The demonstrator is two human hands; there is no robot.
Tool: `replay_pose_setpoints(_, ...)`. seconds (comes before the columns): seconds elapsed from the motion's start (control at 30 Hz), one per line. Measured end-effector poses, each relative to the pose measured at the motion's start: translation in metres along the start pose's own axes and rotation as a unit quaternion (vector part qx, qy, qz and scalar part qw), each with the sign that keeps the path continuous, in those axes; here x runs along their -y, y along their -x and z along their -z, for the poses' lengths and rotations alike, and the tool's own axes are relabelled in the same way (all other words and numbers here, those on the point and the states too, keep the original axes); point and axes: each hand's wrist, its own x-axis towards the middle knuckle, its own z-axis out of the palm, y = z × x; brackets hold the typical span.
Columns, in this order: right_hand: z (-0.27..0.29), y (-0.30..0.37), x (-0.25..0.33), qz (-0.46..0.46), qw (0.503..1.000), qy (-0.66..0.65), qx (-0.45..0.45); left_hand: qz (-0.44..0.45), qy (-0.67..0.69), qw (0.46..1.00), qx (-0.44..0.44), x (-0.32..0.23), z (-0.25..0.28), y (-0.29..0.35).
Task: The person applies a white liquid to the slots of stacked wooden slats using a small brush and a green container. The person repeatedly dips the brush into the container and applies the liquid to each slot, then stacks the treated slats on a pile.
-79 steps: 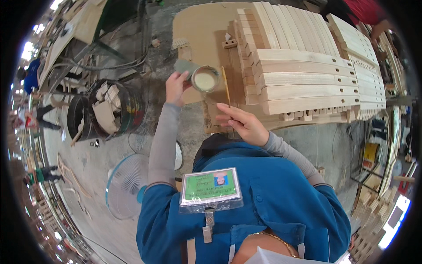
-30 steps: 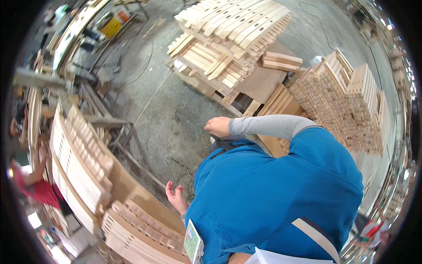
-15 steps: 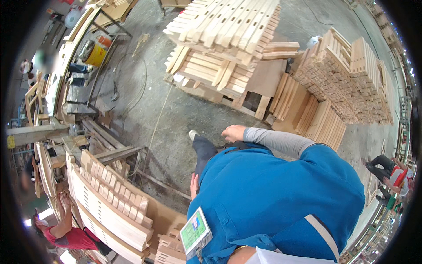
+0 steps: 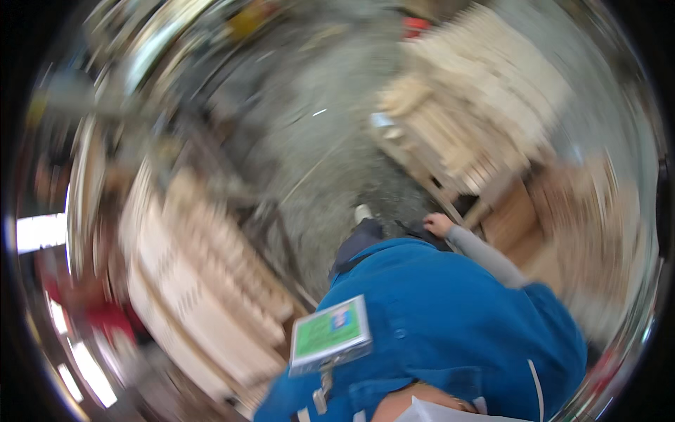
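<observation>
My right hand (image 4: pixel 439 224) hangs beside my right hip, at the end of a grey sleeve. Its fingers look loosely curled, and I see nothing in them. The nearest thing to it is a low pallet load of light wooden pieces (image 4: pixel 450 144), ahead and to the right, apart from the hand. My left hand does not show; my blue shirt fills the lower middle. One shoe (image 4: pixel 362 213) shows on the concrete floor ahead of me.
To the left, long rows of pale slotted wooden parts (image 4: pixel 184 295) are stacked. Blurred stacks of wood (image 4: pixel 583 218) stand on the right. A person in red (image 4: pixel 105 309) is at the far left. A badge (image 4: pixel 330 333) hangs on my chest. Motion smears the surroundings.
The view has swung, so the pallet load and floor sit farther right. My left hand, at my left side before, has gone out of sight. My right hand stays near my hip.
</observation>
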Motion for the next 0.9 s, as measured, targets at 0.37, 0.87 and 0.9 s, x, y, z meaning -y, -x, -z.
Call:
replay_pose_setpoints(0.37,-0.035,0.109,-0.09,-0.391,0.911,-0.102,-0.085,0.113,-0.271,0.954,0.067,-0.095,-0.088,-0.037)
replay_pose_setpoints(0.87,0.059,0.165,-0.061,-0.156,0.627,-0.617,-0.448,-0.203,-0.175,0.884,0.383,-0.232,-0.375,0.025)
replay_pose_setpoints(0.9,0.096,0.181,-0.039,-0.09,0.628,-0.625,-0.455,-0.215,-0.196,0.849,0.441,-0.232,-0.407,0.062)
